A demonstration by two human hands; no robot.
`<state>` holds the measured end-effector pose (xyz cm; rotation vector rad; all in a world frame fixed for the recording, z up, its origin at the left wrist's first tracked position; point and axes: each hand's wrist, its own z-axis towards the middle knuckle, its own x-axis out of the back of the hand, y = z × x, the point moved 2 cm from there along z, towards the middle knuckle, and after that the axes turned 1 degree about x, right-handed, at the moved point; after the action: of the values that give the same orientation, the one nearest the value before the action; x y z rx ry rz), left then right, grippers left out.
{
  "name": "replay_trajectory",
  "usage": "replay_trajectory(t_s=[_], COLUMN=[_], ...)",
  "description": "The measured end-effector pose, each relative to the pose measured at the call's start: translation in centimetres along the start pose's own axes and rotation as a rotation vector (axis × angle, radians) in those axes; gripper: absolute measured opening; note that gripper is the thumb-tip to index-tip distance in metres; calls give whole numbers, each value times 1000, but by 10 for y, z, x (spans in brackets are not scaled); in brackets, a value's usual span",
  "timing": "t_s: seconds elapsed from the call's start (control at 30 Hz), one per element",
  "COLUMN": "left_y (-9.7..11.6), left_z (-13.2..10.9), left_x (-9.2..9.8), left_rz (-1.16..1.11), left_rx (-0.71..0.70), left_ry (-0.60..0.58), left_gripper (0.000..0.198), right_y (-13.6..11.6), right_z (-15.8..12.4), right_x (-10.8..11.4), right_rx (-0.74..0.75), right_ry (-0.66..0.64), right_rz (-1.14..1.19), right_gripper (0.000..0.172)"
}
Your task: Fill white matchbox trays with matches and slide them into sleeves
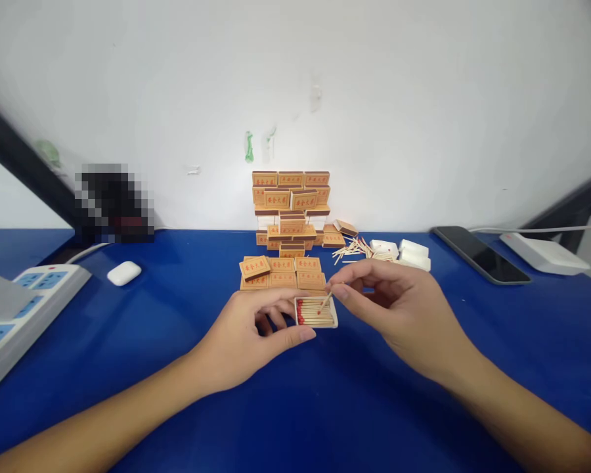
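Observation:
My left hand [246, 335] grips a small white matchbox tray [335, 317] by its left end, thumb along the near side and fingers along the far side. Red-tipped matches [312, 317] lie in the tray with their heads to the left. Above the tray's right part, my right hand [398, 305] pinches a single match [326, 299] between thumb and index finger, its red head pointing down at the matches inside. Just beyond the tray, flat orange matchboxes [282, 264] lie in rows, one resting askew on top.
Orange matchboxes [290, 199] are stacked against the wall. Loose matches [357, 248] lie right of them beside white trays [414, 249]. Farther right are a phone [480, 254] and a white device [544, 253]. On the left are a power strip [34, 295] and a white case [124, 272].

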<state>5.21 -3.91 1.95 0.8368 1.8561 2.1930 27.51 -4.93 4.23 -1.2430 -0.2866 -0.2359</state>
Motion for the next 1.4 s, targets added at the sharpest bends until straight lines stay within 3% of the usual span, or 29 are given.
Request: replay_trajectory(t_s=[0.1,0.2,0.57,0.83,1.03,1.23,1.4], left_y=[0,0,5,2,2,2,3], left_z=[0,0,-2,-1,-2,-2,-1], left_x=[-1,-1,0,2,4,0,2], left_rz=[-20,-52,-82,-72,-44,-60,-54], left_rx=[10,-4,-3,-10,21,-2,1], left_ry=[25,44,88,87,72,67,74], left_gripper=[40,39,43,43,45,42,43], right_y=[1,3,4,-1,0,3,2], right_z=[-2,-5,-8,-5,-3,-4,-5], right_x=[-4,-6,-15,-9,-2,-9,-13], right_rx=[6,6,-29,97,59,68,108], right_ry=[139,188,57,122,161,88,31], right_rz=[25,50,97,37,7,62,-101], right_gripper=[13,12,18,14,12,14,14])
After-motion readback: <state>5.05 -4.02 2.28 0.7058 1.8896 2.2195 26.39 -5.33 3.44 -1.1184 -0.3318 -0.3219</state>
